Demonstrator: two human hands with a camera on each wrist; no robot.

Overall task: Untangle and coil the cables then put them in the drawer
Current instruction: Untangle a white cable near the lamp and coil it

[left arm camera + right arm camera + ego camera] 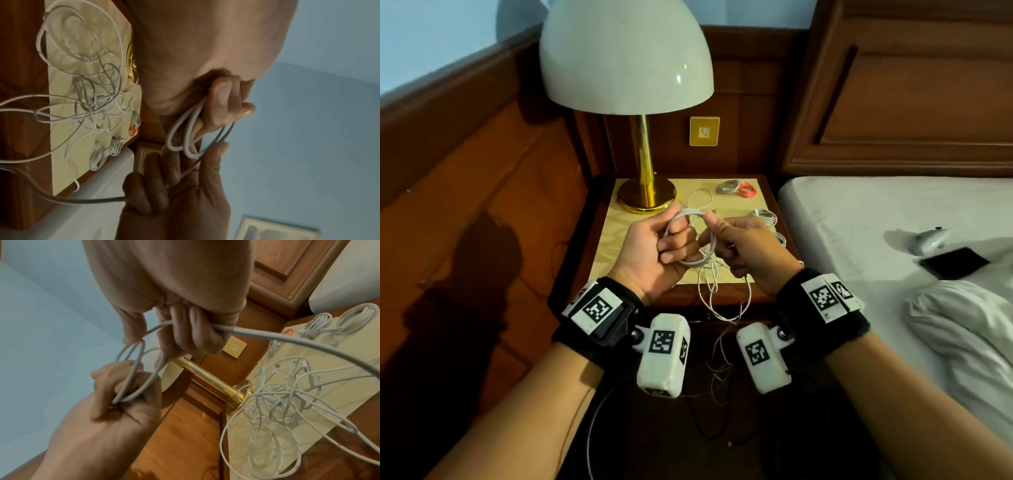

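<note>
Nearest, left hand (654, 253) grips round coil of smooth white cable (690, 236), loops upright over nightstand (606, 246); right hand (743, 250) pinches coil top, curled fingers around trailing strand. Beyond: tangled white cables (287, 395), finished bundles (765, 216), brass lamp (645, 171).

The lamp (643, 171) stands far left on the worktop (613, 246); coiled cables (738, 188) lie far right, the bed (859, 222) beyond its right edge.
</note>
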